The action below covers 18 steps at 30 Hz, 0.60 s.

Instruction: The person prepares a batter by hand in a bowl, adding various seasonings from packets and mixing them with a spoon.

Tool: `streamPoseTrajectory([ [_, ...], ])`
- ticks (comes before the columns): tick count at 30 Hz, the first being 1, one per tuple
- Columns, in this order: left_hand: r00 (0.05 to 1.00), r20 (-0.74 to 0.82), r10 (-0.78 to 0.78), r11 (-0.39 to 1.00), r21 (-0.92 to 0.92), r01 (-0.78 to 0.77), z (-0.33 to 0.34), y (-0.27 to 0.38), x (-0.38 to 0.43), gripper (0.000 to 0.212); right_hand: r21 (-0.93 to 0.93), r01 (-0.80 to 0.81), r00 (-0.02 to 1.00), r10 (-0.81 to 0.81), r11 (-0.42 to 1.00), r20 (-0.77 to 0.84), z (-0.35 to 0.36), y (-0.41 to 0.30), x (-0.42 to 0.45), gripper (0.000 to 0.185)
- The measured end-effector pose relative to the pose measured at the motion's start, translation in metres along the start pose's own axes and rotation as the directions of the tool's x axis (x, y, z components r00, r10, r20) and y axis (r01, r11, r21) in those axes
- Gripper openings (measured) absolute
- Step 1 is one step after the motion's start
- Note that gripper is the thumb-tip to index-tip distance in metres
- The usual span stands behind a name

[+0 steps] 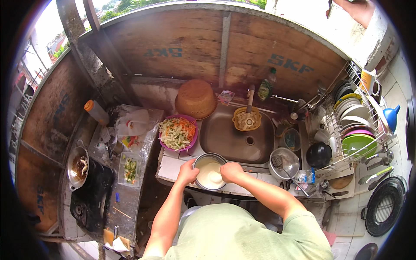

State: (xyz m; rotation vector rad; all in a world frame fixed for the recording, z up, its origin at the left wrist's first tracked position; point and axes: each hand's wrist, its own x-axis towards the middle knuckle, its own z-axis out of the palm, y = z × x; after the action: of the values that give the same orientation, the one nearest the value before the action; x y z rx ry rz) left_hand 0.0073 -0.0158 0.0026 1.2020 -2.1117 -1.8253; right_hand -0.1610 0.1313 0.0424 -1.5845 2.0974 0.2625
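Note:
A round metal pot (211, 156) holding pale, creamy batter (209, 174) stands at the counter's front edge before me. My left hand (188, 172) grips its left rim. My right hand (231, 172) is closed at the pot's right side, over the batter; what it holds is hidden by the fingers. A rounded lump of batter shows beside the right hand. Just behind and left of the pot, a pink bowl (178, 132) is heaped with shredded cabbage and carrot. The steel sink (227, 143) lies behind the pot, with a yellow basket (247, 129) of pale pieces in it.
At left are a wok (78, 167) with dark oil on a black stove (92, 195) and a clear tub (130, 169) of chopped vegetables. A metal bowl (284, 164) with a skimmer and a loaded dish rack (360, 130) stand right. A brown woven dome (196, 97) sits behind.

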Motion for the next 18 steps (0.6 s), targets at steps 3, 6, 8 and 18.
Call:
streamPoseTrajectory([
  [3,1.0,-0.011,-0.001,1.0,0.015,0.001,-0.001,-0.001,0.002,0.05,0.001,0.139,0.99,-0.139,0.99,0.012,-0.005,-0.014,-0.002,0.02],
  [6,1.0,0.016,0.005,0.999,0.038,-0.006,-0.003,0.006,0.0,0.05,-0.053,0.285,0.902,-0.286,0.957,-0.323,0.003,-0.027,0.01,0.018],
  [8,1.0,0.014,0.011,0.999,0.029,-0.012,-0.002,0.006,0.001,0.05,-0.16,0.284,0.805,-0.326,0.945,-0.496,0.008,-0.033,0.021,0.017],
  [18,1.0,-0.012,0.022,0.999,0.04,-0.022,-0.002,0.004,-0.003,0.05,0.008,-0.012,0.998,0.011,1.0,0.069,-0.008,-0.017,0.009,0.022],
])
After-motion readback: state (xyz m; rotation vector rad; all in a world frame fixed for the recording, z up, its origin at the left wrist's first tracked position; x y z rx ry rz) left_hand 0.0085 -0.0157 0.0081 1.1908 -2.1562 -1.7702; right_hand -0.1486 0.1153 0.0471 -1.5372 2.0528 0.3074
